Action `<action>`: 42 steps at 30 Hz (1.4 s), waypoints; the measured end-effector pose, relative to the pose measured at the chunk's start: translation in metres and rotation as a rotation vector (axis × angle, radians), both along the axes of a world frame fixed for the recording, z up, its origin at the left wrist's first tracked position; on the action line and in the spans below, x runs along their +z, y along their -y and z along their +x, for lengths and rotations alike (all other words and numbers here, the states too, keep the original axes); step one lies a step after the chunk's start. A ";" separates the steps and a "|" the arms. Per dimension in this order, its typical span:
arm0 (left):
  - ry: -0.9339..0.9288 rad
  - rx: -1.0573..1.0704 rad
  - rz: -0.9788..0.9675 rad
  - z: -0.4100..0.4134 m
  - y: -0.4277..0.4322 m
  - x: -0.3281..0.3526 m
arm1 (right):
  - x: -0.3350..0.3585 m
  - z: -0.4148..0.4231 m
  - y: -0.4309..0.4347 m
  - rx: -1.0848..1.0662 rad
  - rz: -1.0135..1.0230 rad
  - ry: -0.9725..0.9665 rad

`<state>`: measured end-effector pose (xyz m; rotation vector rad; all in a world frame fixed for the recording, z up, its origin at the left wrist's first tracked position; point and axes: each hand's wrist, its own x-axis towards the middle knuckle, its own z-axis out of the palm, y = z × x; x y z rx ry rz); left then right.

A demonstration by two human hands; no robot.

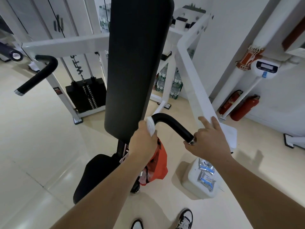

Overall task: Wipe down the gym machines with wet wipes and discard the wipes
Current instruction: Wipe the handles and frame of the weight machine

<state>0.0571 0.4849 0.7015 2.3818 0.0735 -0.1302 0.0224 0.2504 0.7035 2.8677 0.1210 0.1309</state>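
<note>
Left hand (143,141): at the centre of the frame, fingers curled tight round a white wet wipe (151,125), pressing it against the bend of the black handle (171,123).
Wet wipe: bunched up, with a fold sticking out above the knuckles, touching the handle where it curves beside the back pad.
Right hand (208,141): right of centre, at the handle's lower end. The thumb and one curled finger pinch the metal-capped tip, and two other fingers point straight up towards the white frame.
Handle: a black padded bar that runs from the left hand down and right to the right hand.
Back pad (137,63): long, black and upright, filling the middle of the frame from the top edge down to the left hand.
Seat (94,174): black, at lower left of centre, under the left forearm.
Orange bag (160,162): hangs just below the left hand; how it is held is hidden.
White container (194,185): on the floor at lower right, under the right forearm, with silver and blue packets (206,169) lying on top.
White frame (193,80): a slanted beam running from upper right down to the right hand.
Weight stack (85,96): black, left of the back pad.
Second handle (38,73): black, in the upper left.
Fire extinguishers (244,108): two red ones leaning by the right wall.
Shoes (184,219): black and white, at the bottom edge.
</note>
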 end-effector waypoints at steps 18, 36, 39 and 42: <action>-0.038 -0.016 -0.019 -0.021 -0.010 -0.006 | 0.000 0.000 0.000 0.012 0.014 0.003; 0.041 -0.040 0.020 -0.020 -0.007 -0.008 | -0.006 0.002 0.003 0.047 0.036 0.075; -0.072 -0.057 0.098 -0.045 -0.018 -0.015 | -0.007 0.003 0.003 0.051 0.047 0.086; -0.112 -0.029 -0.031 -0.023 -0.014 -0.007 | -0.008 0.004 0.003 0.054 0.047 0.095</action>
